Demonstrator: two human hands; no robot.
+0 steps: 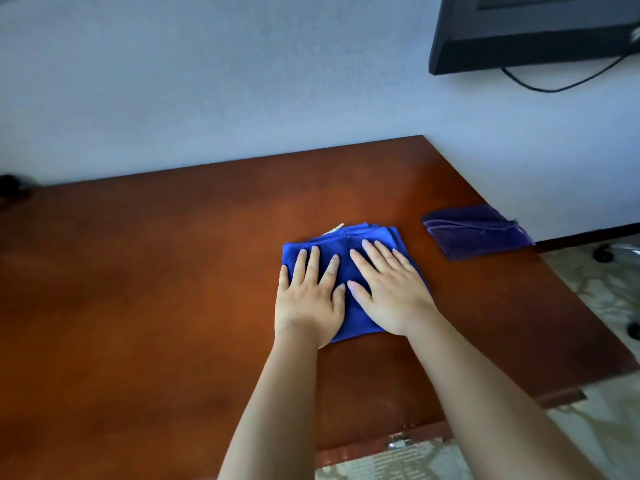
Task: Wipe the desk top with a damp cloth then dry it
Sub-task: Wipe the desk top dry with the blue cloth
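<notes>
A folded bright blue cloth [353,244] lies flat near the middle of the brown wooden desk top [156,289]. Both my hands press on it side by side with straight, spread fingers: my left hand [310,299] covers its left half, my right hand [388,292] its right half. A small white tag sticks out at the cloth's far left corner. A second, darker purple-blue cloth [478,233] lies folded by the desk's right edge, apart from both hands.
A pale wall backs the desk. A black monitor or TV [533,29] with a dangling cable hangs at the top right. Chair castors [604,254] stand on the patterned floor to the right. A dark object [10,185] sits at the far left edge.
</notes>
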